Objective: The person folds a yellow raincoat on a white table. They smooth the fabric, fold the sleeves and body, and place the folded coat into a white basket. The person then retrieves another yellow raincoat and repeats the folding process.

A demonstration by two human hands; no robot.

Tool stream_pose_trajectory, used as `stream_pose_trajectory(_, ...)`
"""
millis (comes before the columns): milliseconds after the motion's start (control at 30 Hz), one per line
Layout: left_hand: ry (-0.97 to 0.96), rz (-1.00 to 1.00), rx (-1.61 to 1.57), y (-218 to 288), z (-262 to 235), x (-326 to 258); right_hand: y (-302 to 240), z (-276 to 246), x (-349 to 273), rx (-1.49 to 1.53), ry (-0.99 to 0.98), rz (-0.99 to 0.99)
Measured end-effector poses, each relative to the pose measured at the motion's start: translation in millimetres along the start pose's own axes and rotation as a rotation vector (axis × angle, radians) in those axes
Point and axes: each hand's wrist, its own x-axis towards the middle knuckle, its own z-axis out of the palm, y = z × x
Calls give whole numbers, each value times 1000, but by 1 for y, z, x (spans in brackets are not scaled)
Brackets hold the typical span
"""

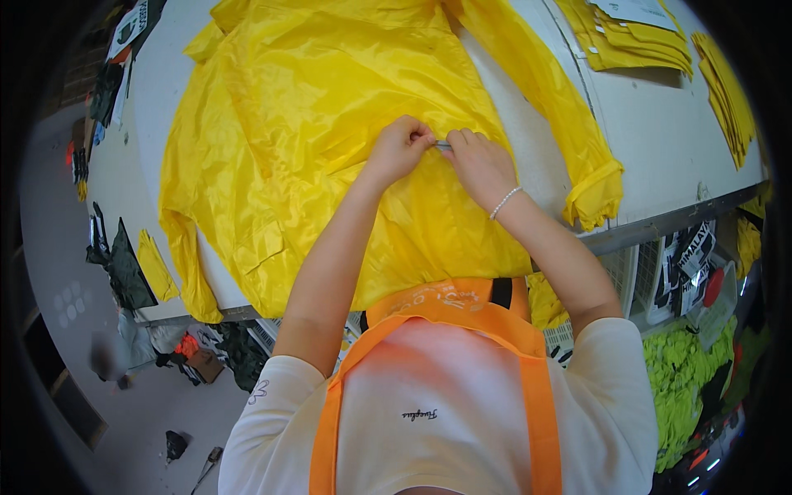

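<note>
Yellow jacket point(313, 107) spread on white table point(652, 140), folded yellow stack point(639, 51) beyond its sleeve at picture right. Over the jacket's lower half, right hand point(481, 165) grips a small grey tool point(444, 145); left hand point(400, 150) just beside, fingertips pinched together, contents cannot be told.

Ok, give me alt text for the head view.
A person's right hand holds a small grey object close to the left hand, over a yellow jacket spread on a white table; folded yellow pieces lie at upper right.
</note>
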Motion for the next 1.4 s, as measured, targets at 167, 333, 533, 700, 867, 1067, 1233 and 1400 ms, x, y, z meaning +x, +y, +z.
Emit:
stream_pose_trajectory(167, 50, 15, 53, -5, 5, 1, 1, -4, 7, 5, -63, -10)
stream_pose_trajectory(333, 212, 181, 65, 1, 8, -17, 4, -1, 4, 129, -27, 98)
stream_pose_trajectory(533, -58, 3, 236, 9, -14, -200, 11, -43, -19, 424, 56, 351)
stream_pose_trajectory(700, -43, -416, 636, -30, -27, -342, 57, -57, -69, 581, 494, 455)
stream_pose_trajectory(867, 383, -333, 412, -26, 2, -321, 152, -80, -148, 509, 590, 695)
stream_pose_trajectory(1067, 157, 138, 6, 63, 64, -194, 143, -61, -172, 1110, 307, 809)
stream_pose_trajectory(1233, 359, 411, 182, 124, 84, -142, 25, -100, -164, 886, 246, 465)
stream_pose_trajectory(1400, -7, -80, -800, 81, 69, -133, -13, -102, -169, 1290, 166, 394)
